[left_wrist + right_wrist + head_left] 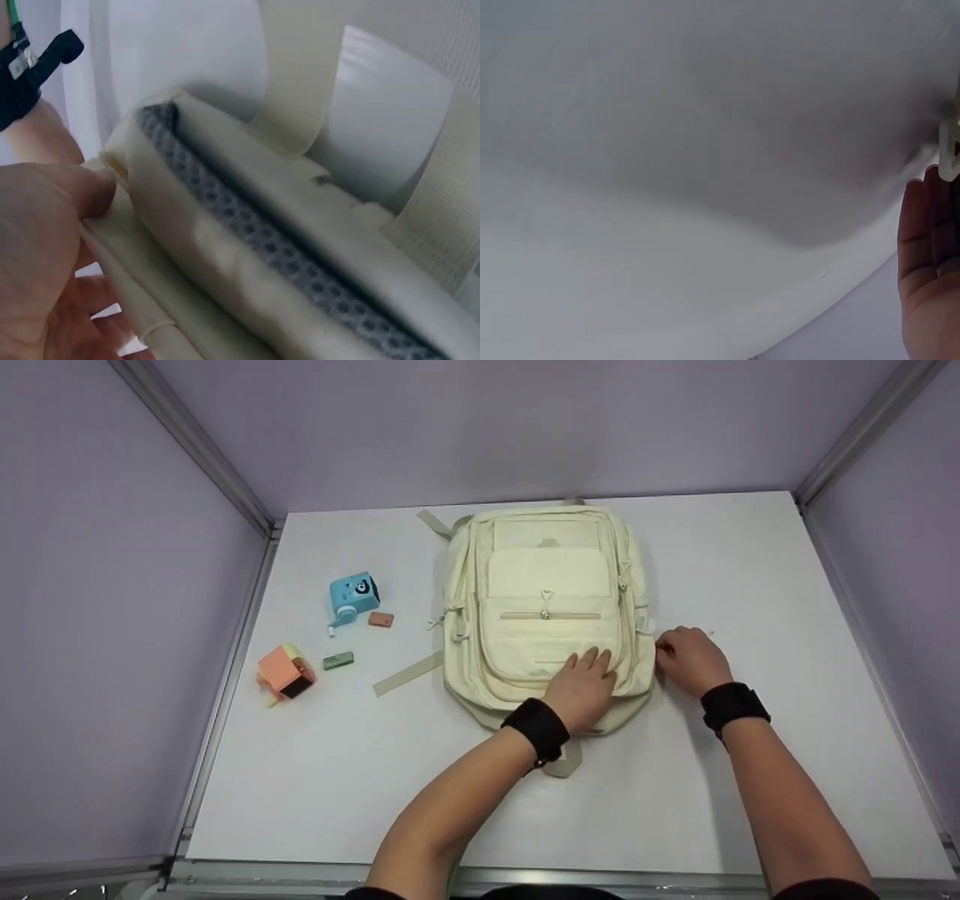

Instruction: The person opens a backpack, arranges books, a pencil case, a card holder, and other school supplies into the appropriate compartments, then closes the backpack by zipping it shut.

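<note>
A cream backpack [547,570] lies front side up on a white table [750,780]. My left hand [581,694] is over its lower front, fingers spread on the pocket. In the left wrist view, the left thumb [94,191] presses one side of a fabric fold, with fingers behind it; grey mesh [255,225] and webbing straps [300,67] show beyond. My right hand [694,660], fingers bent, grips at the backpack's lower right side. By its fingertips in the right wrist view is a white plastic loop [949,150]; what it pinches is largely hidden.
On the left of the table lie a blue toy-like box [352,592] with a crank, an orange box [285,671], a small reddish block [381,619] and a green block [338,661]. A loose strap [409,673] sticks out left of the backpack. Grey panels enclose the table.
</note>
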### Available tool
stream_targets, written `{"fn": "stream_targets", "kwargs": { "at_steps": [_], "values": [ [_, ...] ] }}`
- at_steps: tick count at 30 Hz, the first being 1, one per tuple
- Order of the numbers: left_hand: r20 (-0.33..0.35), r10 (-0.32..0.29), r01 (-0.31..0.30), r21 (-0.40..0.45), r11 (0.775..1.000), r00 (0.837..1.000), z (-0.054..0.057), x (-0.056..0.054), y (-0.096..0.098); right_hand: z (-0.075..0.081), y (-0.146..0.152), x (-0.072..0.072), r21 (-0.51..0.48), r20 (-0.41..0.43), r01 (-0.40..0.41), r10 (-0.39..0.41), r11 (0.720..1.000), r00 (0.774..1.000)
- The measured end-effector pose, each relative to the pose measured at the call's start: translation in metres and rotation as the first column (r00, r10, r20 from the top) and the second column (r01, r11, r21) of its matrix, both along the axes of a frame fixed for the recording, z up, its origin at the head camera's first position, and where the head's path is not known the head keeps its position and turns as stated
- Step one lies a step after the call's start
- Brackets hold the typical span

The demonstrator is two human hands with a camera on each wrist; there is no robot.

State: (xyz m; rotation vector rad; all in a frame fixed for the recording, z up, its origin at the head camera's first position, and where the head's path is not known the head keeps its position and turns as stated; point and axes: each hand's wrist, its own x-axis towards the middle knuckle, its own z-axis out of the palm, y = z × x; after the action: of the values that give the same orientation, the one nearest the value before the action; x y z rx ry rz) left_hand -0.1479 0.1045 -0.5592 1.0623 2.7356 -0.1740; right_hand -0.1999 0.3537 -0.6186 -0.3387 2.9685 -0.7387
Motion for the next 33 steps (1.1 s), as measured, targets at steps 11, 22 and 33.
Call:
{"fn": "stream_targets", "kwargs": {
  "at_steps": [11, 22, 33],
  "values": [
    [0.101, 0.018, -0.021, 0.027, 0.999, 0.995, 0.009, -0.010, 0.002, 0.024, -0.005, 0.013, 0.179, -0.035, -0.130, 0.138, 0.975, 0.990],
    [0.071, 0.004, -0.006, 0.020, 1.000, 0.997, 0.013, -0.011, 0.004, 0.060, -0.018, 0.037, 0.160, 0.222, -0.184, 0.146, 0.970, 0.964],
    [0.081, 0.023, -0.023, 0.000, 1.000, 0.996, 0.009, -0.014, 0.009, 0.060, -0.035, 0.051, 0.108, 0.238, -0.212, 0.182, 0.971, 0.954]
  ]
}}
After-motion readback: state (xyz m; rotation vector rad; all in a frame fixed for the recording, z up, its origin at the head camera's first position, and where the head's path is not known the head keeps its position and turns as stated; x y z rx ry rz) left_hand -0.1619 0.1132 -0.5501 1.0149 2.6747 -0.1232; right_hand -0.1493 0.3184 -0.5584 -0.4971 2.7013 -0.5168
